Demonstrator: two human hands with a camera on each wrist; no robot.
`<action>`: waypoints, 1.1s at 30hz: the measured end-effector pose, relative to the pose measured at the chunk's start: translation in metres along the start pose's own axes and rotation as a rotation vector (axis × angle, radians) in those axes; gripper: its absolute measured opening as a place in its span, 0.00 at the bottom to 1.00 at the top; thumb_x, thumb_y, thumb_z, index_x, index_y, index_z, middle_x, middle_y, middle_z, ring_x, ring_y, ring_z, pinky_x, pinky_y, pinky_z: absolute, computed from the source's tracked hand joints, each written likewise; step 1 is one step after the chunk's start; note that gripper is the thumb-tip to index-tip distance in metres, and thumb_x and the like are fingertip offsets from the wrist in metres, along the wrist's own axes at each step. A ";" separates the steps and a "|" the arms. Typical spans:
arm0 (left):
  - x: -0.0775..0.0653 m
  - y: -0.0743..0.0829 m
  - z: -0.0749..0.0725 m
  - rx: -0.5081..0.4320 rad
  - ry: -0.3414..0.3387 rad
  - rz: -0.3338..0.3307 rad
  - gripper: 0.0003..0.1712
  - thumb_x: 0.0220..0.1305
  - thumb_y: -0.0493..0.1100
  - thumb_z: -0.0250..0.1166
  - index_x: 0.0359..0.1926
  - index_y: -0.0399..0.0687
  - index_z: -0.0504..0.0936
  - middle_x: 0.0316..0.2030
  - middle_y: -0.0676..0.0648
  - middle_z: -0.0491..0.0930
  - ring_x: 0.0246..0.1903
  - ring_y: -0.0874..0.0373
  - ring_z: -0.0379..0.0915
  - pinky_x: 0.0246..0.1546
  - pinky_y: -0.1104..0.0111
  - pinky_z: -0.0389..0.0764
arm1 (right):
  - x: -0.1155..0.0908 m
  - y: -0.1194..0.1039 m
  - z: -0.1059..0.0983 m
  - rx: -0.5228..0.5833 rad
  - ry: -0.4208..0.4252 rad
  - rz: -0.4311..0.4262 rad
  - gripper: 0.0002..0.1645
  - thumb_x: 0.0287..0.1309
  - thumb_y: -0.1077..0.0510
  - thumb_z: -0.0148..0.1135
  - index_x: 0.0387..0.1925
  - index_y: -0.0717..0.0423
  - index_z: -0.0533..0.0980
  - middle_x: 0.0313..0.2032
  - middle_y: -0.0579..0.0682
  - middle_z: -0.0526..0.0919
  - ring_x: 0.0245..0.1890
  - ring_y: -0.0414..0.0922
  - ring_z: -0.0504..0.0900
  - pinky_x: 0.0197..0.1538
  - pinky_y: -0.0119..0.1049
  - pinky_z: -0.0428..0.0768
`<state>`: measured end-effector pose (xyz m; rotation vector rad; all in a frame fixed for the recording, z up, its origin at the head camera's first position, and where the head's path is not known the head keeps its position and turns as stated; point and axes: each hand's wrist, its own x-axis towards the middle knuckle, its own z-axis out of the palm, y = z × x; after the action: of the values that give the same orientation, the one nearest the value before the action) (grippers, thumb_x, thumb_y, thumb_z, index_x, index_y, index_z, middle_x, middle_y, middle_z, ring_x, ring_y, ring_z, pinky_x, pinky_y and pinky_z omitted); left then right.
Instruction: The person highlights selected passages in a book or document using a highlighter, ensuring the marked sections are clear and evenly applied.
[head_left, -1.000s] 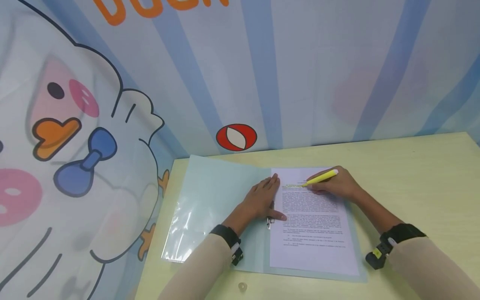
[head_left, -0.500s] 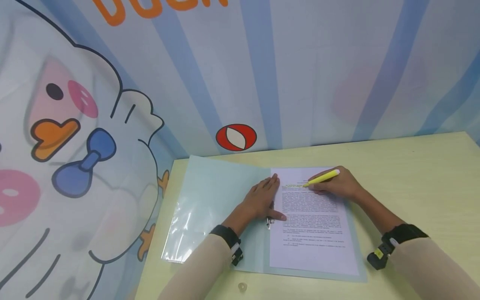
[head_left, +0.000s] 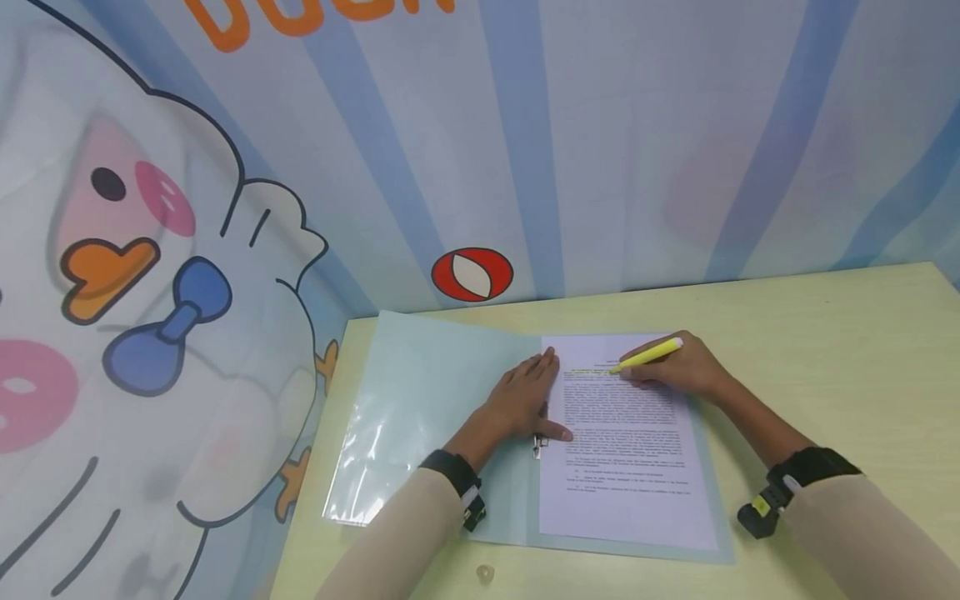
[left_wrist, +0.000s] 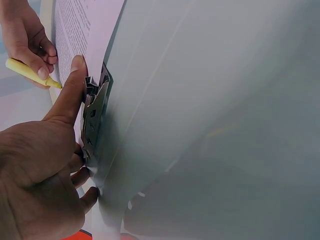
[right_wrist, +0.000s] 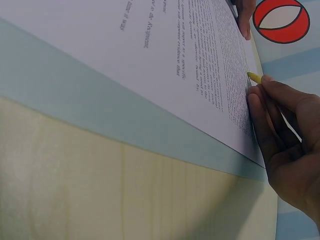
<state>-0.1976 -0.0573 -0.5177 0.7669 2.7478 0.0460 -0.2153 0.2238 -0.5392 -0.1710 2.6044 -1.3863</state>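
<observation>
A printed sheet of paper [head_left: 626, 512] lies on the right side of an opened pale blue folder [head_left: 427, 375]. My right hand [head_left: 686, 367] pinches a yellow highlighter [head_left: 652, 355], its tip on the upper lines of text, where a yellow streak shows to the left. In the left wrist view the highlighter [left_wrist: 30, 73] slants from the right hand's fingers down to the page. My left hand [head_left: 517, 400] rests with fingers extended along the sheet's left edge, thumb on the paper. Beneath it a metal clip [left_wrist: 94, 117] runs along the folder's spine, partly covered by that hand.
The folder lies on a light wooden table [head_left: 825, 358] against a wall covering [head_left: 600, 150] printed with stripes and a cartoon duck. A small round translucent piece [head_left: 485, 573] lies near the front edge. Both wrists wear black camera straps.
My right hand has slid slightly to the right with the highlighter, and its tip has moved along the text line. The left hand has stayed in place.
</observation>
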 end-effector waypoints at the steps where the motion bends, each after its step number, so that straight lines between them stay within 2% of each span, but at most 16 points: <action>1: 0.000 0.000 0.000 0.001 0.000 0.002 0.73 0.37 0.75 0.66 0.75 0.49 0.39 0.74 0.51 0.35 0.71 0.54 0.31 0.66 0.56 0.46 | -0.001 0.000 0.000 -0.005 0.003 -0.003 0.18 0.41 0.40 0.73 0.36 0.42 0.85 0.35 0.43 0.85 0.33 0.44 0.79 0.35 0.37 0.74; 5: -0.002 0.000 0.000 0.000 0.002 0.005 0.73 0.37 0.75 0.67 0.75 0.48 0.40 0.74 0.51 0.35 0.71 0.53 0.31 0.66 0.56 0.46 | -0.002 -0.001 0.000 -0.005 0.004 -0.006 0.19 0.41 0.40 0.73 0.36 0.42 0.85 0.35 0.43 0.85 0.34 0.44 0.79 0.36 0.37 0.73; 12: -0.004 0.001 -0.001 -0.004 0.003 0.007 0.73 0.37 0.74 0.67 0.75 0.49 0.39 0.74 0.52 0.35 0.71 0.53 0.31 0.67 0.56 0.46 | -0.004 0.002 -0.001 0.005 0.007 -0.021 0.19 0.41 0.41 0.73 0.36 0.43 0.85 0.34 0.43 0.85 0.32 0.44 0.80 0.31 0.35 0.74; 19: -0.005 0.001 -0.002 -0.005 0.007 0.016 0.73 0.37 0.74 0.67 0.75 0.48 0.40 0.74 0.51 0.36 0.71 0.53 0.32 0.66 0.56 0.47 | -0.005 0.005 -0.002 0.048 -0.004 -0.016 0.18 0.42 0.42 0.74 0.36 0.44 0.84 0.33 0.43 0.85 0.31 0.44 0.80 0.33 0.35 0.76; 33: -0.004 0.002 -0.002 0.009 -0.001 0.014 0.73 0.37 0.76 0.66 0.75 0.48 0.40 0.74 0.51 0.36 0.71 0.54 0.32 0.66 0.57 0.46 | -0.004 0.010 -0.004 0.035 0.002 -0.015 0.19 0.41 0.41 0.74 0.36 0.43 0.84 0.34 0.44 0.85 0.30 0.44 0.81 0.32 0.35 0.77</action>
<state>-0.1943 -0.0577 -0.5144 0.7884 2.7431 0.0364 -0.2121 0.2339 -0.5450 -0.1852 2.5837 -1.4365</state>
